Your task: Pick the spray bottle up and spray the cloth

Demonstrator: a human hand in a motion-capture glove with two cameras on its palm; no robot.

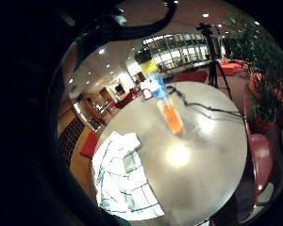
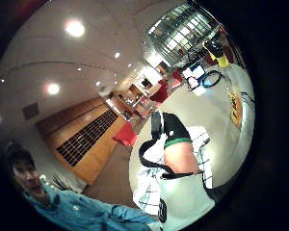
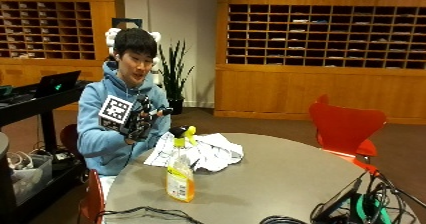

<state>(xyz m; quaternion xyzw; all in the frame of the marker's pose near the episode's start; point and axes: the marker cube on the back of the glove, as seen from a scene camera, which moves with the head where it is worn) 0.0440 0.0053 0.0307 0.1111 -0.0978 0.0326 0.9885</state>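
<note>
I see my grip (image 3: 141,119) up in the air at the middle left, fingers loose, holding nothing. The spray bottle (image 3: 180,176) stands on the tabletop (image 3: 279,179) low in the frame. The cloth (image 3: 206,151) lies just behind it.

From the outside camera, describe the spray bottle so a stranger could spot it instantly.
On the round grey table, near the edge closest to the camera, stands the spray bottle, upright, in front of the white checked cloth. It alone holds orange liquid and has a yellow trigger head.
</note>
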